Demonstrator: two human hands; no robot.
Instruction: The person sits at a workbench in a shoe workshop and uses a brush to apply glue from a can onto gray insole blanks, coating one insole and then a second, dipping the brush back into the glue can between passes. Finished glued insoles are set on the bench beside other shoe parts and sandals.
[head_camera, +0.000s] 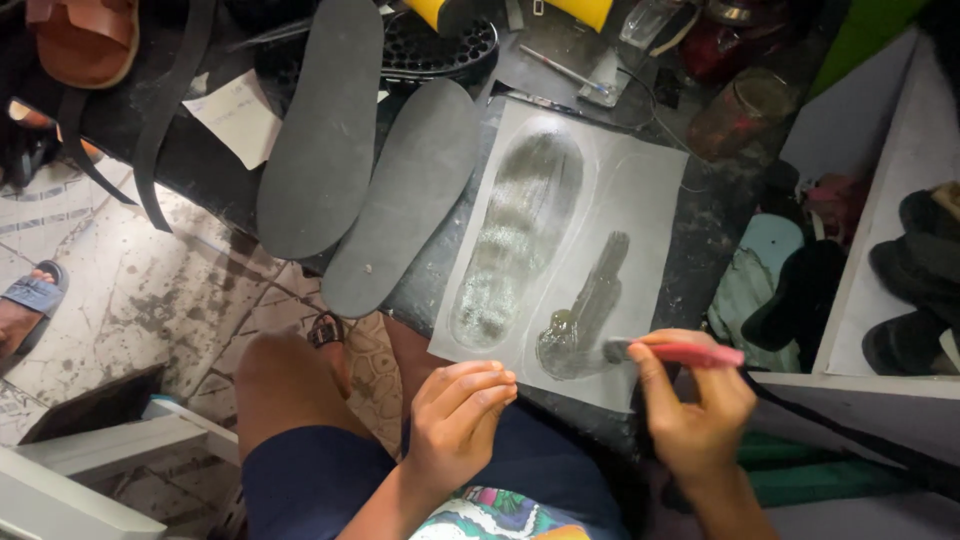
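Note:
My right hand (695, 405) grips a brush with a pink handle (690, 353), its bristle end touching a wet patch of glue (585, 315) on a grey sheet (650, 190). The sheet carries two sole outlines; the left outline (520, 235) is fully coated and shiny, the right one only partly. My left hand (458, 415) rests with curled fingers at the sheet's near edge, holding nothing.
Two dark grey rubber soles (325, 130) (410, 195) lie left of the sheet on the black bench. A glass jar (740, 110) stands at the back right. Sandals (85, 40), black straps and a paper slip (235, 115) sit at the left. My bare knee (285, 385) is below.

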